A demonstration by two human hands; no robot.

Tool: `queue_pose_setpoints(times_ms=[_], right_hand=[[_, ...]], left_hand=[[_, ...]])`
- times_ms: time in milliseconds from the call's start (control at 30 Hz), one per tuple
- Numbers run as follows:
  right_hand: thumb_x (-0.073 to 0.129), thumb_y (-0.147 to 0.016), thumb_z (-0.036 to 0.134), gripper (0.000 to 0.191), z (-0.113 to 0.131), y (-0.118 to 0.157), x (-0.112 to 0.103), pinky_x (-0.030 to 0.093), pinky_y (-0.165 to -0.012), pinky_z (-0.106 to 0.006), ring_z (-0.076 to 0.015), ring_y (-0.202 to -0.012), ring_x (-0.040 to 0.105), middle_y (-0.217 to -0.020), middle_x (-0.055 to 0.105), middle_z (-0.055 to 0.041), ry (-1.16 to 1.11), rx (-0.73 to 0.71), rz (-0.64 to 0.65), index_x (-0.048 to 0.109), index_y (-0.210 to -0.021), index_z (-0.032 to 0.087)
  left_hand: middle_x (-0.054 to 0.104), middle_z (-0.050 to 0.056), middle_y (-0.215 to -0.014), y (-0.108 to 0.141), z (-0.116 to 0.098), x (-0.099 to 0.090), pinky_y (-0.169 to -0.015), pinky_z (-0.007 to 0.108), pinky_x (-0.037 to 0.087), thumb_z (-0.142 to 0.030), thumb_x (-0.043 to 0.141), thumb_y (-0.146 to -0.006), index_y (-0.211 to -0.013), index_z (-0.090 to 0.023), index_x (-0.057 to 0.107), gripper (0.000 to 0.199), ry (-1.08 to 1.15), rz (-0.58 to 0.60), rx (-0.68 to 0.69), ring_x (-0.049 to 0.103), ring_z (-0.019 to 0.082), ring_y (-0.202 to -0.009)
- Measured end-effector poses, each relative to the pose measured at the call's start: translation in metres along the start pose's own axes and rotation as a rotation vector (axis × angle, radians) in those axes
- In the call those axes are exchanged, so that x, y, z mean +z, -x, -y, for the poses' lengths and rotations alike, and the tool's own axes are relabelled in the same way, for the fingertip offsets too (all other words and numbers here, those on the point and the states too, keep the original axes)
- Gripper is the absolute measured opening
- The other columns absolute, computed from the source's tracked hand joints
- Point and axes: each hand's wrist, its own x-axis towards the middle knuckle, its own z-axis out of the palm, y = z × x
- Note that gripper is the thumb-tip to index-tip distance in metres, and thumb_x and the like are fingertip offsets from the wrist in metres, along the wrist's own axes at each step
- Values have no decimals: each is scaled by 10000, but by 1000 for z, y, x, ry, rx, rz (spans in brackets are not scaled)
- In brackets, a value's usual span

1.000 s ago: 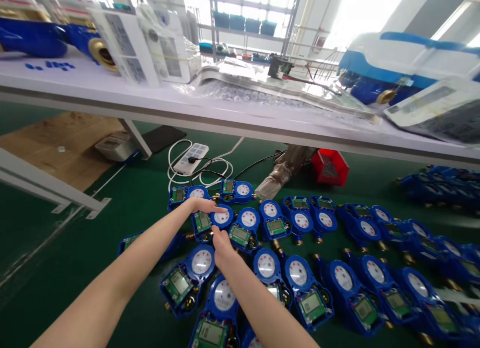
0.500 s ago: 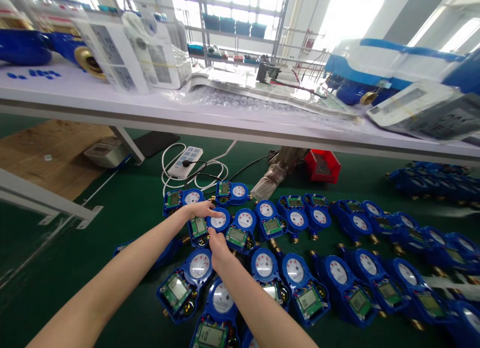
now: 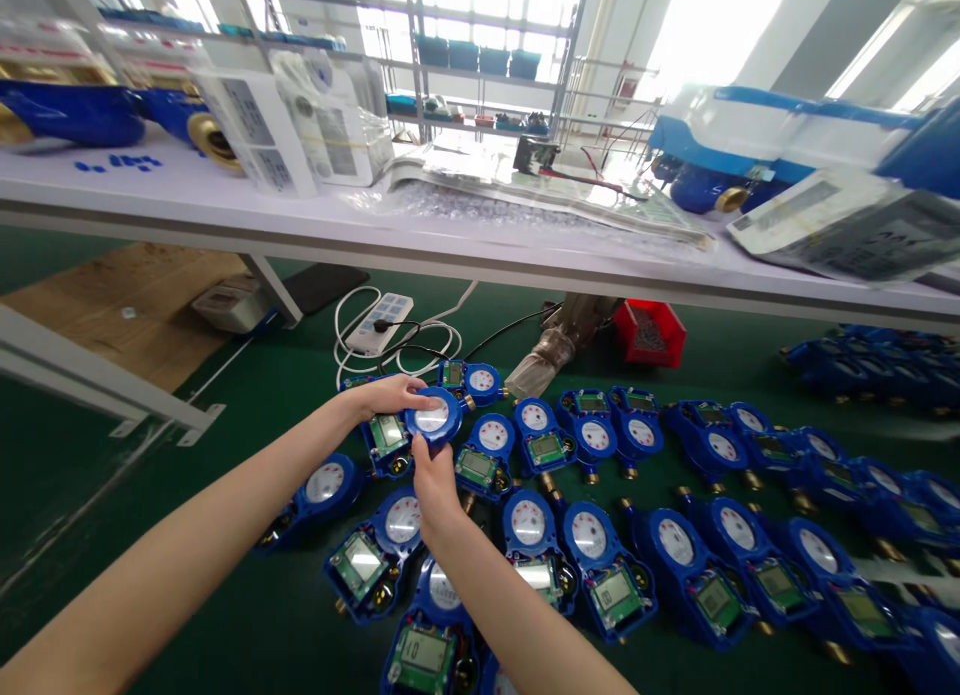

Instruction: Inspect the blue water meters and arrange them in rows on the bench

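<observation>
Both my hands grip one blue water meter (image 3: pixel 442 430), with a round white dial and an opened side housing that shows a green circuit board and a small display. My left hand (image 3: pixel 391 395) is closed on its upper left, thumb over the dial. My right hand (image 3: pixel 436 483) pinches its lower edge. The meter is tilted and appears raised above its neighbours. Close to my right hand lies another water meter (image 3: pixel 486 455). Below my left forearm is a further meter (image 3: pixel 325 482), partly hidden by the arm.
Rows of similar meters (image 3: pixel 720 535) cover the green surface to the right. A white shelf (image 3: pixel 480 245) crosses above, carrying boxes and bagged meters. Behind the meters are a power strip (image 3: pixel 381 320) with looped cable, a plastic-wrapped post (image 3: pixel 551 350) and a red bin (image 3: pixel 649 335).
My hands have lifted and tilted the water meter, moving it slightly up. The meter beside my left forearm shows more. The camera view has shifted a little.
</observation>
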Motion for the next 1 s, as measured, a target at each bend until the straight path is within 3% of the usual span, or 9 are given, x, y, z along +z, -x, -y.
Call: queue_pose_setpoints(times_ms=[100,167,300,433,633,767,867,1000], right_hand=[[656,-701,479,570,25,15,-8,407,-977,-350,-234,-1085,577,-1151,642,-120,-27,-12,-10,493,-1119,127],[693,-675,477,568,41,27,-19,402,-989,-359,-235,-1099,571,-1139,653,-105,-87,-66,55,511,-1093,138],[698,-694,434,502,67,64,-61,387,-1014,-379,-227,-1115,564,-1127,660,-83,-196,-183,76,523,-1077,160],[666,-724,442,488,86,110,-126,396,-1006,-392,-227,-1097,578,-1130,657,-91,-235,-211,-53,518,-1097,165],[614,-768,455,640,116,178,-252,476,-924,-385,-216,-1078,604,-1182,637,-61,-410,-186,-152,364,-1320,248],[640,-748,442,639,129,218,-338,506,-881,-386,-233,-1014,632,-1125,660,-64,-396,-163,-297,403,-1304,235],[663,-732,422,571,136,246,-388,512,-868,-392,-238,-966,644,-1053,686,-65,-362,-141,-352,484,-1228,205],[607,-751,466,478,154,281,-430,516,-856,-420,-267,-998,635,-1065,688,-87,-412,-27,-291,578,-1129,176]], left_hand=[[704,51,-953,22,-26,-3,-686,245,450,-593,676,-595,-997,-178,665,578,41,21,47,614,212,-875],[697,49,-944,36,-48,2,-677,242,438,-600,668,-605,-970,-176,667,560,12,16,71,603,211,-878],[682,24,-852,61,-99,37,-611,243,392,-630,655,-586,-907,-178,675,555,-115,-18,99,586,198,-787],[671,12,-779,76,-151,104,-575,250,357,-644,643,-576,-859,-180,679,544,-178,-20,140,574,193,-729],[689,37,-875,83,-215,247,-601,258,390,-706,598,-585,-893,-189,651,604,-90,63,189,600,231,-817],[676,76,-980,90,-246,332,-640,279,419,-753,551,-595,-939,-198,616,656,-114,100,199,607,260,-878],[677,81,-960,99,-266,370,-640,284,440,-751,527,-621,-935,-207,614,634,-142,233,222,614,257,-851],[677,66,-872,107,-287,400,-549,272,461,-735,532,-637,-947,-206,632,621,-65,546,192,618,226,-740]])
